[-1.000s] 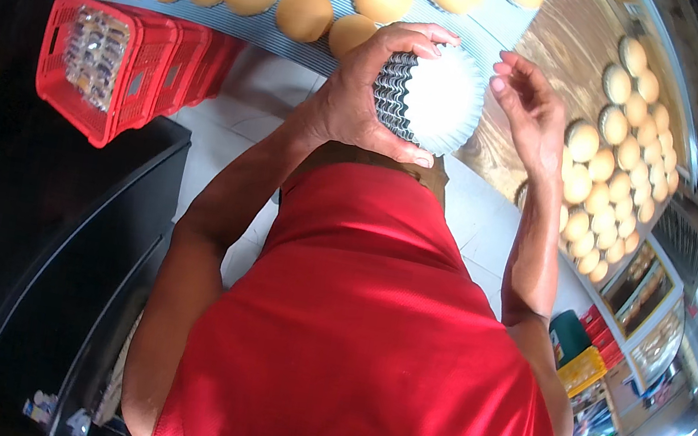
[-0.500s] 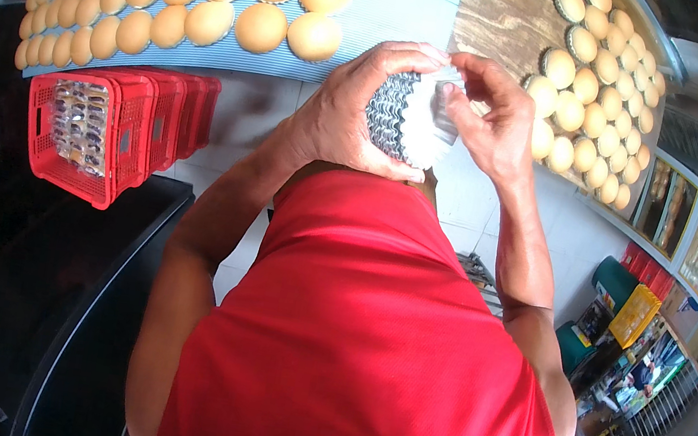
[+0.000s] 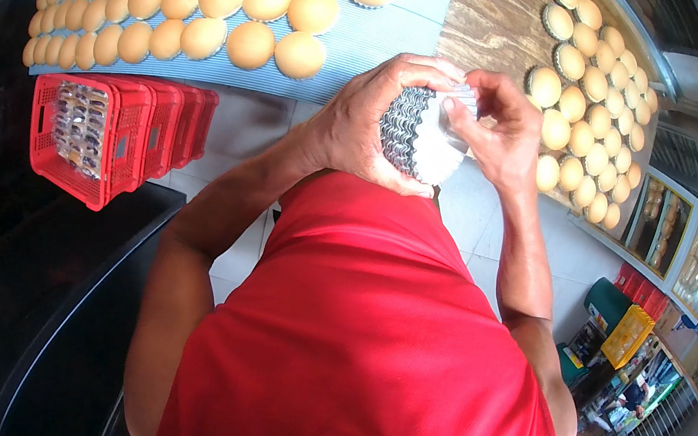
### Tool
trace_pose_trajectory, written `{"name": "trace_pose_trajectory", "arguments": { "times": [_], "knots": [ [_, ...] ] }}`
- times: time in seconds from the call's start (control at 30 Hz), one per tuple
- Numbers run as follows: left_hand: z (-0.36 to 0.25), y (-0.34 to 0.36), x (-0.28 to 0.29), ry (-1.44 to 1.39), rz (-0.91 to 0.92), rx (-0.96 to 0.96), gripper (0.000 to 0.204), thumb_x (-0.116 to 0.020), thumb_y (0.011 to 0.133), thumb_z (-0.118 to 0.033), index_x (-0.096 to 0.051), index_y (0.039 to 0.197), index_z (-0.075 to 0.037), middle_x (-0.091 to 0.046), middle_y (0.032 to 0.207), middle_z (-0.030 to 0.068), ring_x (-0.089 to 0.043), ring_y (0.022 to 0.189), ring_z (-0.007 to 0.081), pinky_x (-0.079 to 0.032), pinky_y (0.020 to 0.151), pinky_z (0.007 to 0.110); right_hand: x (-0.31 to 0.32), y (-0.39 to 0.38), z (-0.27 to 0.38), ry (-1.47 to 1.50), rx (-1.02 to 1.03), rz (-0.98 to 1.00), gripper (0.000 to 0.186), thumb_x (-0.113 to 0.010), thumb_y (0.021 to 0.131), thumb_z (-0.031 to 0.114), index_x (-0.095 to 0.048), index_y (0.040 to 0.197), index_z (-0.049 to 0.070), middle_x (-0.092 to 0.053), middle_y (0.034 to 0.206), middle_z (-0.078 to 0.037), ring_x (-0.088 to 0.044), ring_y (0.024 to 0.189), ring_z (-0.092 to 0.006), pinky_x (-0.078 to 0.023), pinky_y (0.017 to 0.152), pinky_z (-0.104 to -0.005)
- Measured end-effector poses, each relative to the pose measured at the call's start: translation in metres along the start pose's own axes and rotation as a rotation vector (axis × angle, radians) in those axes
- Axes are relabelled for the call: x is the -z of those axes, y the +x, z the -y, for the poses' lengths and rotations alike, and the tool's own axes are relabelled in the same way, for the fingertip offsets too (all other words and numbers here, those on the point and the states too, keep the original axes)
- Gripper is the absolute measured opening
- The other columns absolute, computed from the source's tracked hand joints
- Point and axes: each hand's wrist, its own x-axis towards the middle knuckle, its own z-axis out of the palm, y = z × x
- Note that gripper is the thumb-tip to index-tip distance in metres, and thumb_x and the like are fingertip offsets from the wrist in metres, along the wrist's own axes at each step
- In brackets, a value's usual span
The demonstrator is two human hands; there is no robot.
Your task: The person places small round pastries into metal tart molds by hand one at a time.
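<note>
Head view: stack (image 3: pixel 404 134) of fluted cups, dark wavy edges to the left, white to the right. Held up in front of the shirt (image 3: pixel 377 331), between the two hands, with floor (image 3: pixel 488 225) showing behind.

Left hand (image 3: pixel 352 124): curved round the stack, fingers over the top, thumb beneath, gripping it. Right hand (image 3: pixel 505 138): thumb and fingers drawn close together at the stack's upper right edge. Cannot tell whether they pinch a single cup, several or none.

Handling, my judgement: left grip firm enough to keep the cups nested, light enough not to crush the flutes. Right thumb best kept at the rim, feeling for one edge and easing it off straight along the stack; a sideways pull could bend thin walls or bring two together.

Lie: long axis runs roughly left to right, across the body. White end points right, toward the right hand; dark edges sit against the left palm. Cannot tell if the white end is base or mouth.

Around: cakes (image 3: pixel 299 55) in rows on a blue mat (image 3: pixel 394 40); more on the wooden board (image 3: pixel 491 23); red crates (image 3: pixel 131 136) left.
</note>
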Motion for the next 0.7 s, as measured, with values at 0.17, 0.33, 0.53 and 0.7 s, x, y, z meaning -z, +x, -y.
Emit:
{"name": "trace_pose_trajectory", "arguments": {
  "times": [0.17,0.33,0.53,0.7],
  "knots": [
    [0.02,-0.009,-0.006,-0.058,-0.043,0.105,0.101,-0.099,0.05,-0.021,-0.046,0.134,-0.004,-0.058,0.132,0.0184,-0.058,0.124,0.0305,-0.048,0.105,0.041,0.04,-0.016,-0.051,-0.061,-0.185,-0.109,0.04,-0.081,0.086,0.018,-0.068,0.118,-0.002,-0.07,0.095,-0.006,-0.065,0.086,-0.012,-0.055,0.082,-0.0282],
    [0.05,-0.037,-0.004,-0.464,-0.118,0.466,0.087,-0.091,0.062,-0.015,-0.047,0.136,-0.004,-0.054,0.139,0.0145,-0.052,0.128,0.0253,-0.043,0.109,0.038,0.095,-0.026,-0.157,-0.791,-0.288,-0.121,0.069,-0.084,0.078,0.024,-0.056,0.138,0.004,-0.057,0.136,-0.026,-0.055,0.124,-0.0434,-0.048,0.104,-0.0478],
    [0.067,-0.066,-0.013,-0.741,-0.181,0.751,0.076,-0.08,0.071,-0.015,-0.049,0.139,-0.006,-0.053,0.139,0.0146,-0.051,0.129,0.024,-0.043,0.108,0.038,0.101,-0.011,-0.247,-1.002,-0.178,-0.001,0.09,-0.088,0.07,0.026,-0.045,0.146,0.007,-0.049,0.143,-0.02,-0.051,0.125,-0.0423,-0.047,0.104,-0.0467],
    [0.07,-0.072,-0.021,-0.825,-0.225,0.868,0.075,-0.079,0.072,-0.016,-0.049,0.14,-0.005,-0.053,0.139,0.014,-0.053,0.126,0.0235,-0.045,0.107,0.038,0.082,0.008,-0.238,-1.016,-0.228,0.125,0.088,-0.088,0.069,0.028,-0.047,0.145,0.01,-0.053,0.135,-0.016,-0.054,0.118,-0.0407,-0.049,0.099,-0.0497]
  ]
}}
